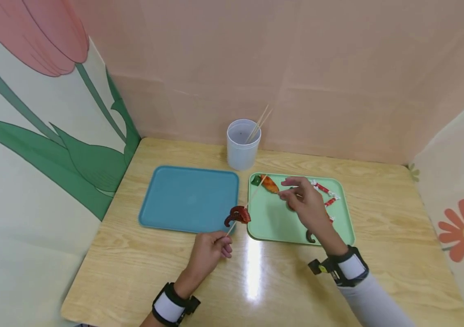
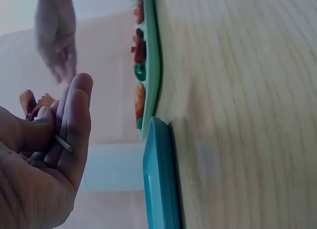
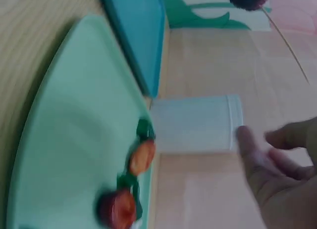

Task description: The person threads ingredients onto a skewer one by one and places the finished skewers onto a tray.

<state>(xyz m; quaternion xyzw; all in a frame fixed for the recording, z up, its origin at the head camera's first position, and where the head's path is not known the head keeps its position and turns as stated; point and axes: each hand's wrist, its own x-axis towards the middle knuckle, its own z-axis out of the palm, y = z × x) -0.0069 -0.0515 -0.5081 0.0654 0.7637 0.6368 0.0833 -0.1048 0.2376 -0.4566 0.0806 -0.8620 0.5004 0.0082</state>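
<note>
My left hand (image 1: 207,252) pinches the lower end of a thin wooden skewer (image 1: 258,192), which slants up to the right. A dark red octopus-tentacle-like food piece (image 1: 240,215) is threaded on it, just above the fingers. In the left wrist view the skewer's blunt end (image 2: 63,143) pokes out from the fingers. Over the green tray (image 1: 270,229) hovers my right hand (image 1: 307,204), fingers loosely bent and nothing between them. Beneath it lie an orange piece (image 1: 270,184), a green piece (image 1: 256,180) and red-and-white stick pieces (image 1: 323,188); the hand hides part of the others.
To the left of the green tray lies a bare blue tray (image 1: 191,197). A white cup (image 1: 241,154) holding a few more skewers (image 1: 259,125) stands behind the trays, near the back wall. Printed cloth walls border the wooden table (image 1: 272,290).
</note>
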